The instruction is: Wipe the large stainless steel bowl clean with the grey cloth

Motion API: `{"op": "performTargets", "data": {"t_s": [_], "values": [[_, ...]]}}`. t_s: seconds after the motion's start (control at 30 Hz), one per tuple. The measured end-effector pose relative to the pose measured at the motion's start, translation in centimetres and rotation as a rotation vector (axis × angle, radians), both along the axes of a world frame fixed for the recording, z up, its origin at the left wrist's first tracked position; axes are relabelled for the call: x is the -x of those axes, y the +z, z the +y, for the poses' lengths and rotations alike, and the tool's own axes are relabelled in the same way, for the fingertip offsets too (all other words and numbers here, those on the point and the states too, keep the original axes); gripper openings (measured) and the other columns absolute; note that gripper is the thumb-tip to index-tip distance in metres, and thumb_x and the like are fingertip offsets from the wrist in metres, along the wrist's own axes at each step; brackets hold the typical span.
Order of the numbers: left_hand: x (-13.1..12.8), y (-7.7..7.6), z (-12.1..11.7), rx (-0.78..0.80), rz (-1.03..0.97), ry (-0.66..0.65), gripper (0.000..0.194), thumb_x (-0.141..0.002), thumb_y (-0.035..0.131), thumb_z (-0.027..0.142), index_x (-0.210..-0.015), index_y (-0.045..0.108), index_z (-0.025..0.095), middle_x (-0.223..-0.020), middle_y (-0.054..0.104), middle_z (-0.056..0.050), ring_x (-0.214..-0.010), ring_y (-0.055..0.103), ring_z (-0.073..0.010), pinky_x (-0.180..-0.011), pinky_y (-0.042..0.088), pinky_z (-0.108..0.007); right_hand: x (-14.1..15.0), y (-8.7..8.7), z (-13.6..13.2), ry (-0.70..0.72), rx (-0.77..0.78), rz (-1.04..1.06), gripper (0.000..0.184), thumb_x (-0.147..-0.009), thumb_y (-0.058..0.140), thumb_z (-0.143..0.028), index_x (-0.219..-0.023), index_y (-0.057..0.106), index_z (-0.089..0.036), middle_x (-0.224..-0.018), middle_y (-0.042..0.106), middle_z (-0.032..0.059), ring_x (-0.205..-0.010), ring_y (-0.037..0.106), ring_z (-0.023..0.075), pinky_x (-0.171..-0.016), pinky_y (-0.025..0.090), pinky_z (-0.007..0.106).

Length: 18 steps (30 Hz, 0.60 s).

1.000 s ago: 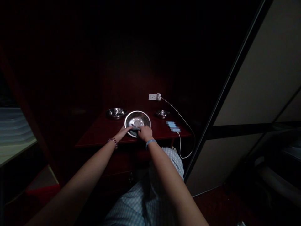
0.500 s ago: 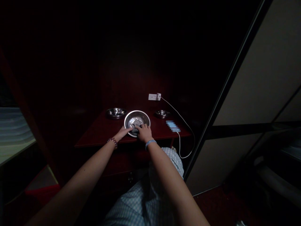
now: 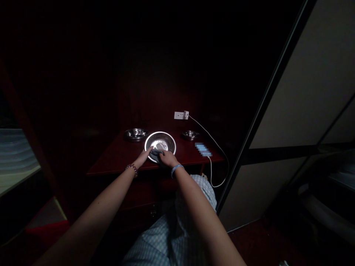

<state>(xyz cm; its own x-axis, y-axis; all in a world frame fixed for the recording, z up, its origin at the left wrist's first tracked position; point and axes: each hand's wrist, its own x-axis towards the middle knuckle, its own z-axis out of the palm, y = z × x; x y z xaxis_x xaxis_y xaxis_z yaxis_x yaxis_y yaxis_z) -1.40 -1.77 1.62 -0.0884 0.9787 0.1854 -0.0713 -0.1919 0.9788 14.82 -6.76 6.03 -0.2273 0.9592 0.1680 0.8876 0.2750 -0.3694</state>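
Note:
A steel bowl (image 3: 169, 142) tilts slightly toward me near the front edge of the shelf. My left hand (image 3: 142, 158) is closed on its near left rim, the thumb over the inner side and the fingers hidden beneath. My right hand (image 3: 168, 159) pinches a dark grey cloth (image 3: 157, 152) that lies across the near rim and partly inside the bowl. Two smaller steel bowls flank it: one bowl (image 3: 135, 135) at the left and another bowl (image 3: 190, 135) at the right.
The dark red shelf (image 3: 111, 160) carries the bowls and a phone (image 3: 203, 149) with a white cable (image 3: 212, 171). That cable runs to a charger in the wall socket (image 3: 179, 115). A sliding door (image 3: 277, 188) stands at the right. Clear plastic boxes (image 3: 16, 151) sit at the far left.
My right hand has drawn the cloth from the bowl's inside toward the near rim, where more of it shows. My left hand stays on the left rim.

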Motion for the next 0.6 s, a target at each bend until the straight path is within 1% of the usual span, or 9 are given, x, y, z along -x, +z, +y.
{"op": "performTargets", "data": {"t_s": [0.07,0.13,0.27,0.33,0.4,0.5,0.6], "values": [[-0.1,0.2,-0.2,0.001,-0.012,0.001,0.039,-0.082,0.068,0.045,-0.105,0.072,0.014,-0.110,0.077,-0.016,-0.117,0.069,-0.0309,-0.110,0.046,-0.043,0.1,0.1,-0.1,-0.033,0.002,0.022,0.045,-0.101,0.042,-0.031,-0.144,0.058,-0.033,-0.137,0.067,-0.0005,-0.125,0.062,0.0188,-0.103,0.048,0.029],[-0.2,0.4,-0.5,-0.016,-0.024,-0.002,0.041,-0.083,0.068,0.048,-0.107,0.072,0.015,-0.112,0.077,-0.015,-0.119,0.068,-0.0309,-0.110,0.046,-0.043,0.2,0.2,-0.4,-0.017,-0.013,-0.003,0.044,-0.100,0.045,-0.035,-0.141,0.060,-0.034,-0.137,0.067,-0.0001,-0.125,0.063,0.0195,-0.101,0.048,0.028],[-0.4,0.6,-0.7,-0.006,-0.020,0.002,0.042,-0.079,0.072,0.047,-0.106,0.072,0.015,-0.113,0.078,-0.015,-0.121,0.066,-0.0317,-0.110,0.046,-0.041,0.5,0.3,-1.2,-0.012,-0.058,-0.064,0.044,-0.097,0.053,-0.049,-0.138,0.063,-0.038,-0.132,0.069,0.0013,-0.119,0.065,0.0235,-0.096,0.051,0.032],[-0.4,0.6,-0.6,0.004,-0.009,0.002,0.042,-0.078,0.074,0.047,-0.105,0.072,0.014,-0.113,0.078,-0.015,-0.122,0.066,-0.0321,-0.109,0.046,-0.040,0.7,0.3,-1.5,-0.009,-0.092,-0.102,0.046,-0.095,0.056,-0.055,-0.135,0.066,-0.037,-0.130,0.069,0.0032,-0.116,0.066,0.0251,-0.095,0.052,0.033],[-0.3,0.5,-0.5,-0.003,-0.005,-0.012,0.044,-0.078,0.074,0.047,-0.108,0.072,0.014,-0.116,0.077,-0.014,-0.122,0.066,-0.0316,-0.110,0.046,-0.040,0.9,0.4,-1.5,-0.014,-0.118,-0.113,0.042,-0.096,0.056,-0.053,-0.130,0.070,-0.034,-0.132,0.067,0.0044,-0.117,0.065,0.0250,-0.095,0.051,0.033],[-0.2,0.4,-0.3,0.007,-0.009,-0.030,0.047,-0.080,0.072,0.047,-0.112,0.070,0.014,-0.119,0.075,-0.016,-0.122,0.066,-0.0314,-0.110,0.045,-0.041,1.1,0.5,-1.3,-0.109,-0.142,-0.023,0.040,-0.101,0.048,-0.048,-0.122,0.075,-0.026,-0.136,0.064,0.0080,-0.124,0.058,0.0251,-0.095,0.051,0.031],[0.0,0.2,-0.3,0.005,-0.007,-0.046,0.046,-0.080,0.070,0.050,-0.109,0.070,0.014,-0.115,0.076,-0.016,-0.121,0.066,-0.0321,-0.109,0.046,-0.043,0.9,0.6,-1.0,-0.231,-0.157,0.066,0.043,-0.103,0.045,-0.046,-0.122,0.074,-0.021,-0.135,0.061,0.0132,-0.129,0.053,0.0263,-0.096,0.052,0.032]]}}
